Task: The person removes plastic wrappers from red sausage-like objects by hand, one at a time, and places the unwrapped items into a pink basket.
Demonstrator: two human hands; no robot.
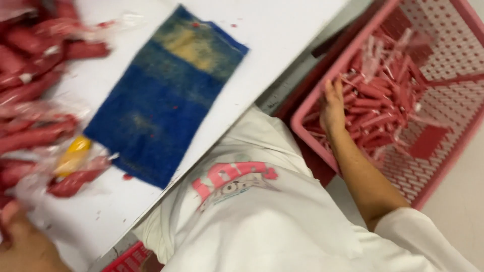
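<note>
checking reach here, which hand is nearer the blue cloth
Left. The left hand is at the table edge just below-left of the blue cloth; the right hand is off the table in the pink basket.

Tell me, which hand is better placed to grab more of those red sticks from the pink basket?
The right hand: it already reaches into the pink basket, resting on the red sticks. The left hand is over the white table, away from the basket.
</note>
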